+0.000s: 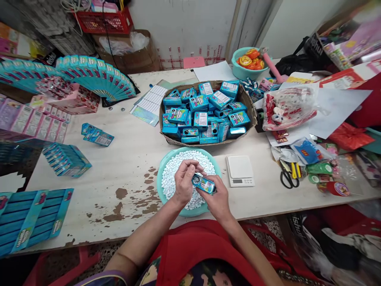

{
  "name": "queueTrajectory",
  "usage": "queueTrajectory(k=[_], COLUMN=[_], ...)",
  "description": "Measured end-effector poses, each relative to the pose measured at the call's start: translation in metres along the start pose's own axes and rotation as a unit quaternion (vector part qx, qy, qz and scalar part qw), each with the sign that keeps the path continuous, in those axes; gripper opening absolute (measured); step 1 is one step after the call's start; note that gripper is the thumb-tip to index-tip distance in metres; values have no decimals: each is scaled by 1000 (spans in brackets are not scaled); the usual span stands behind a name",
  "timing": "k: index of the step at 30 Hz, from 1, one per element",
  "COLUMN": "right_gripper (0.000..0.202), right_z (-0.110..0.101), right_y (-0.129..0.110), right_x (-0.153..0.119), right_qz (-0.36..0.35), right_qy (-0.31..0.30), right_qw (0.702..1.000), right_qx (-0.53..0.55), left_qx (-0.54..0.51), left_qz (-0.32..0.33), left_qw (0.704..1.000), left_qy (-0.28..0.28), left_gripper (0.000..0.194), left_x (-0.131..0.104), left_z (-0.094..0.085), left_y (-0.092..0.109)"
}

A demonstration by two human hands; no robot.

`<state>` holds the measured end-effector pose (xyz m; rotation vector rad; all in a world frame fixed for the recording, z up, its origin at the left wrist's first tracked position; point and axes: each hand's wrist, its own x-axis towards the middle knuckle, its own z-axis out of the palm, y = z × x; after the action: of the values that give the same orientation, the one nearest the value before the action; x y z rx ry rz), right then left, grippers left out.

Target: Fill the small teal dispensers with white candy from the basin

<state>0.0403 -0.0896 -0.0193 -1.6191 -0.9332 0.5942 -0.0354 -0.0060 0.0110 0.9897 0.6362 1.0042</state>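
In the head view, my right hand grips a small blue candy tin with a printed label. It holds the tin tilted over a mint-green basin. My left hand is at the tin's upper left end, with its fingers curled and the thumb against them. Whatever lies inside those fingers is hidden. Small white candies fill the basin beneath both hands. Just behind the basin stands a cardboard box heaped with similar blue tins.
To the right of the basin lies a white digital scale. Black scissors and a yellow-handled cutter sit farther right among plastic bags. Blue cartons stand at the left. A bowl of orange items is at the back.
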Motion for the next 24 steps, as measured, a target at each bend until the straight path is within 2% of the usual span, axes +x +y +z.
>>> queueTrajectory(k=[3, 6, 8, 9, 10, 12, 14, 15, 16, 17, 18, 19, 20, 22, 24], right_gripper=[30, 31, 32, 32, 32, 31, 31, 31, 31, 31, 31, 31, 31, 31, 30], right_z=[-1, -13, -25, -31, -35, -40, -41, -40, -40, -39, -39, -40, -41, -42, -42], right_y=[1, 7, 13, 16, 19, 25, 29, 30, 32, 32, 33, 34, 34, 34, 32], right_x=[0, -6, -14, -18, -22, -28, -32, -33, -34, -34, -33, -32, -31, -29, -27], right_qz=[-18, -17, 3, 15, 26, 42, 53, 56, 58, 60, 63, 66, 69, 70, 62], right_qy=[-15, -53, -37, -22, -10, -16, -37, -39, -31, -19, -9, 0, 5, 6, 3], right_qw=[1000, 998, 999, 999, 999, 999, 998, 998, 998, 998, 998, 998, 997, 997, 997], right_qx=[1, 10, 21, 23, 21, 12, 1, -4, -8, -11, -13, -15, -17, -25, -38], left_qx=[17, 58, 166, 250, 343, 510, 624, 665, 695, 713, 715, 704, 680, 598, 461], left_qz=[-7, 7, 39, 55, 72, 108, 135, 142, 145, 145, 142, 137, 128, 89, 11], left_qw=[999, 998, 985, 966, 936, 848, 756, 717, 687, 670, 667, 681, 709, 794, 887], left_qy=[-28, -39, -17, -19, -35, -97, -144, -149, -150, -150, -152, -149, -135, -67, 32], left_gripper=[22, 26, 27, 26, 25, 24, 28, 29, 29, 28, 28, 28, 27, 23, 24], left_x=[-3, 6, 19, 26, 33, 41, 41, 38, 35, 31, 28, 26, 25, 25, 26], left_z=[0, -10, -24, -32, -40, -53, -61, -63, -64, -65, -66, -66, -67, -67, -62], left_y=[2, -1, -13, -23, -35, -62, -85, -94, -101, -105, -108, -109, -108, -102, -89])
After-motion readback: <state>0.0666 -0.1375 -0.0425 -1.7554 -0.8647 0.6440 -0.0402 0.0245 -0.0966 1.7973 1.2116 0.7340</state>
